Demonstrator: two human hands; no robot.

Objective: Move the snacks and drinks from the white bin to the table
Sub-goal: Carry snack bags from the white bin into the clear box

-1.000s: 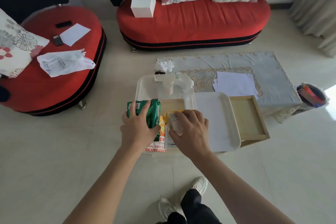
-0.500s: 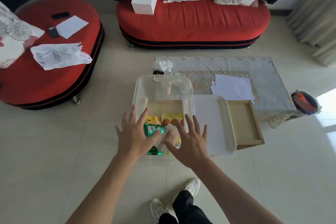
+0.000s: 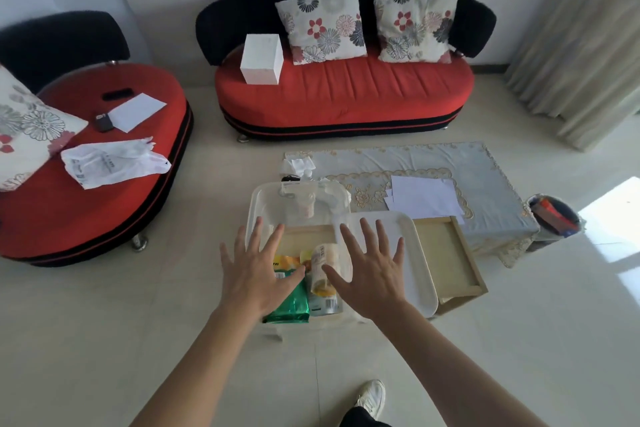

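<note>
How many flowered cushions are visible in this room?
3. One flowered cushion leans on the red sofa, a second cushion near its right end; a third cushion lies on the red chair, cut by the left edge.

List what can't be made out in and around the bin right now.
- Head view: green packet, upper part hidden under the left hand.
- Head view: yellow packet, partly covered by that hand's fingers.
- Head view: pale packet, print too small to read.
- Head view: white bin, far-end contents blurred by its wall.
</note>
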